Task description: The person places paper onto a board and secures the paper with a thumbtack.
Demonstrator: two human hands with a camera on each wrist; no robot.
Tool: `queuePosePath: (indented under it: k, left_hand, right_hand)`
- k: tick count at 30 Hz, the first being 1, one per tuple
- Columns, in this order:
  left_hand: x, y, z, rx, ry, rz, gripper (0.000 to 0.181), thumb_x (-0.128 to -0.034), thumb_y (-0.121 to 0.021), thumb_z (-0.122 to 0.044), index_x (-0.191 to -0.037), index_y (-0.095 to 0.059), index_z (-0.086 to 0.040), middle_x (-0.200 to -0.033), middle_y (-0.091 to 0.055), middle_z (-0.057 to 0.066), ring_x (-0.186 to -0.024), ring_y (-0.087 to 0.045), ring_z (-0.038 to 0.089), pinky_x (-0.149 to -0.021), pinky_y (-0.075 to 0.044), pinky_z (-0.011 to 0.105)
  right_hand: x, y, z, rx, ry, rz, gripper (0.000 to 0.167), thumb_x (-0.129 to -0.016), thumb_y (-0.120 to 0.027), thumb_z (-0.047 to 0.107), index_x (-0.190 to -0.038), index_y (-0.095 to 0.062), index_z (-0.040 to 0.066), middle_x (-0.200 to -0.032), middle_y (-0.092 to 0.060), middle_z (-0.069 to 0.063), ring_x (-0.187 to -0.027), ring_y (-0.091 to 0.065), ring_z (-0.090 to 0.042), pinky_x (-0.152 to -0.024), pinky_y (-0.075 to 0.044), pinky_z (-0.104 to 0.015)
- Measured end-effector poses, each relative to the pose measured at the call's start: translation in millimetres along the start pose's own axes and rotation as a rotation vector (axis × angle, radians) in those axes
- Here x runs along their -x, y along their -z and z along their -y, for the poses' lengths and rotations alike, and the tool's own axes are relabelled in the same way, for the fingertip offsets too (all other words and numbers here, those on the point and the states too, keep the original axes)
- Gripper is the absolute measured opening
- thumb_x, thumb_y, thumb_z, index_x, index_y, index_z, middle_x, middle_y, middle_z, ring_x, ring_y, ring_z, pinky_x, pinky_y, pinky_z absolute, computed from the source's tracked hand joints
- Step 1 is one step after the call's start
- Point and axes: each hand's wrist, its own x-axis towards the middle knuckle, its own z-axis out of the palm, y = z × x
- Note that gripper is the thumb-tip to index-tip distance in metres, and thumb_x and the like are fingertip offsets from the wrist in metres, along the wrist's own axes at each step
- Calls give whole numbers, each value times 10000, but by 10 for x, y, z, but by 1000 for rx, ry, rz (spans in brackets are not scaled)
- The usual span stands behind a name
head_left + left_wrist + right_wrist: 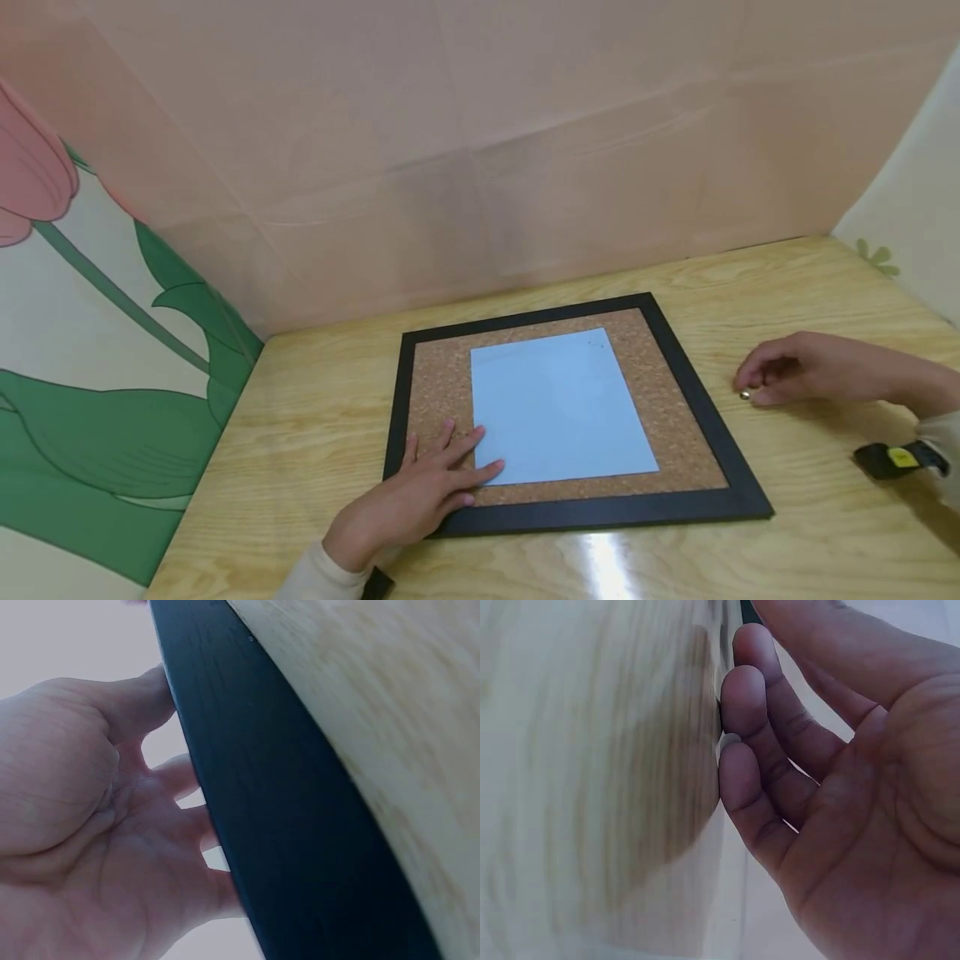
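A cork board in a black frame lies on the wooden table, with a light blue sheet of paper on its cork. My left hand rests spread over the board's near left corner, two fingertips on the paper's edge. In the left wrist view, the black frame hides the fingertips of that hand. To the right of the board, my right hand pinches a small shiny gold thumbtack at the tabletop. In the right wrist view its fingers are curled against the table.
The wooden table extends around the board. A pinkish sheet hangs behind it. On the left stands a panel with a painted tulip; a pale panel stands on the right. A black wrist strap shows below my right wrist.
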Motion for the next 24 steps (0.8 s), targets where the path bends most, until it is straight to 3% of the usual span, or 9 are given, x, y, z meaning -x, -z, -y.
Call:
queuePosePath:
  k: [8, 24]
  left_hand:
    - [1, -16, 14, 7, -1, -7, 528, -1021, -512, -307, -1514, -363, -423, -1690, -105, -24, -1551, -45, 361, -1129, -47, 771]
    - [1, -15, 17, 6, -3, -6, 529, -1019, -513, -305, -1515, -365, -416, -1691, -109, -19, -1551, -44, 362, -1129, -58, 770]
  right_hand:
    - [-34, -55, -71, -2, 107, -27, 225, -885, -727, 49, -1055, -741, 196, -869, -683, 101, -755, -584, -18, -616, -454, -191]
    - [-35, -60, -37, -13, -65, -30, 102, -890, -742, 147, -946, -745, 232, -827, -671, 92, -717, -550, -30, -590, -427, -214]
